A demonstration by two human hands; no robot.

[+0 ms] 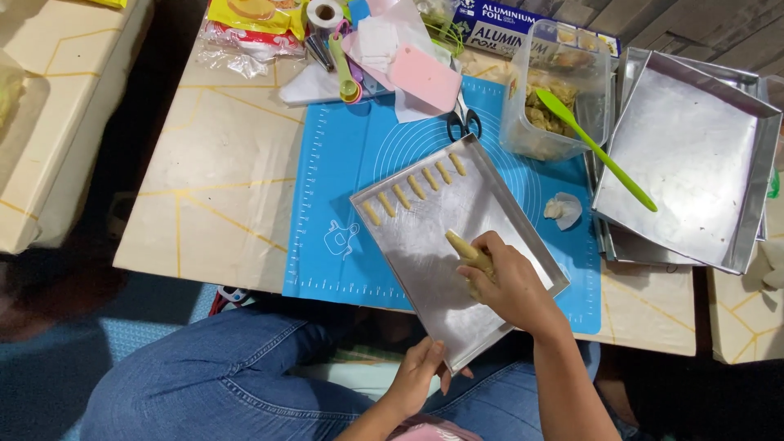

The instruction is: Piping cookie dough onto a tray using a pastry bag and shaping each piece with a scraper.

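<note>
right hand (502, 282) gripping dough stick (459, 245), tip touching tray (425, 245) middle | left hand (416, 376) clasping tray's near edge | tray lying tilted on blue mat (343, 204) | six dough pieces (415, 188) lining far edge

Right hand (508, 282) holding dough piece (467, 250) over metal tray (425, 245), left hand (418, 371) gripping tray edge

home baking corner | low cream worktop (220, 171) | blue silicone pastry mat (343, 180) | shiny rectangular metal baking trays (694, 147) | clear plastic dough tub (555, 90)
</note>
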